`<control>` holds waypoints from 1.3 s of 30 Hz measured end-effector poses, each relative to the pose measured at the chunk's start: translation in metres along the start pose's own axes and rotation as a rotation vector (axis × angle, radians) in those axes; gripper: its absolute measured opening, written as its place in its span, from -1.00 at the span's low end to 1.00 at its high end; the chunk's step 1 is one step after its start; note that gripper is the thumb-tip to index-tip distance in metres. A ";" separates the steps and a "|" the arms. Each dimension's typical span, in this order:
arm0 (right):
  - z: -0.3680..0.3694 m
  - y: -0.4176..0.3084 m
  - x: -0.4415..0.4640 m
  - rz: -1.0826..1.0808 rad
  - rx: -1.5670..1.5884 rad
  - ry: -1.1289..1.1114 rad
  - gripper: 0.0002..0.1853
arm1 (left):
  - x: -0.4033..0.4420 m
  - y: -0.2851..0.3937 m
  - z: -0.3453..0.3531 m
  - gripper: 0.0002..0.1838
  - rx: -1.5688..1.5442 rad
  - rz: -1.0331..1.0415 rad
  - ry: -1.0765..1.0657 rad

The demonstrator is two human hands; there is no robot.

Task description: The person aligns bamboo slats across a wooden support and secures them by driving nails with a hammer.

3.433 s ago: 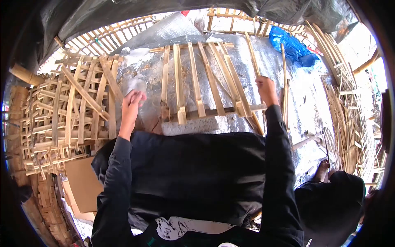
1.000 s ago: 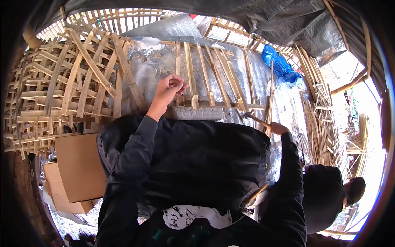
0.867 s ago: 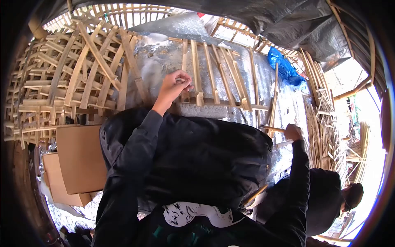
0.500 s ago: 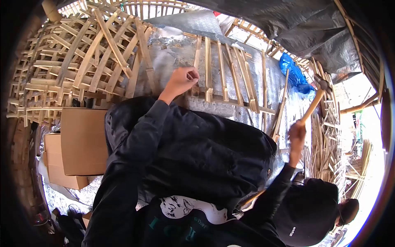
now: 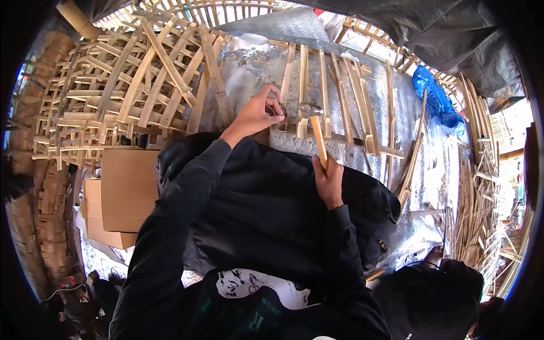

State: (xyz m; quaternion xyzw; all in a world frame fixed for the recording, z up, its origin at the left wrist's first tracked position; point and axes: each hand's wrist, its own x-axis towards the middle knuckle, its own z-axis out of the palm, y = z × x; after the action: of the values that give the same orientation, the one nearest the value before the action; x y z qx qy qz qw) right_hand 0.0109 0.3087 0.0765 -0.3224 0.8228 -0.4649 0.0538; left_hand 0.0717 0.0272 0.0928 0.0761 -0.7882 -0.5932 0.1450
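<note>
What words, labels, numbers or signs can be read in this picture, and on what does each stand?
"R": large, green, on the camera wearer's dark shirt; neighbouring letters unclear.
"Mer...": smaller, green, on the same shirt; its ending is too blurred.
White print on the other person's dark clothing: too small to read.

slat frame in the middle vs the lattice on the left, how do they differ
The lattice is dense, with strips crossing; the frame is sparse, its slats running mostly one way with gaps between. The left hand and the hammer are by the frame's near edge, neither by the lattice. Both are made of pale, narrow pieces.
</note>
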 end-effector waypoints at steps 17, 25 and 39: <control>0.008 0.001 0.004 0.111 0.087 -0.058 -0.65 | 0.002 -0.011 0.007 -0.53 0.013 -0.076 0.017; 0.009 0.004 0.003 0.129 0.108 -0.056 -0.62 | 0.001 -0.008 0.007 -0.53 0.035 -0.051 0.010; -0.003 -0.018 0.000 0.057 0.051 -0.136 -0.62 | -0.001 -0.011 0.008 -0.53 0.048 -0.034 -0.001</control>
State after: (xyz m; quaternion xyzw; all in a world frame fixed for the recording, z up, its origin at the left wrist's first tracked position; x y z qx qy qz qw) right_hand 0.0181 0.3044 0.0925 -0.3284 0.8140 -0.4609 0.1308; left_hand 0.0693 0.0314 0.0807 0.0926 -0.8010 -0.5764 0.1325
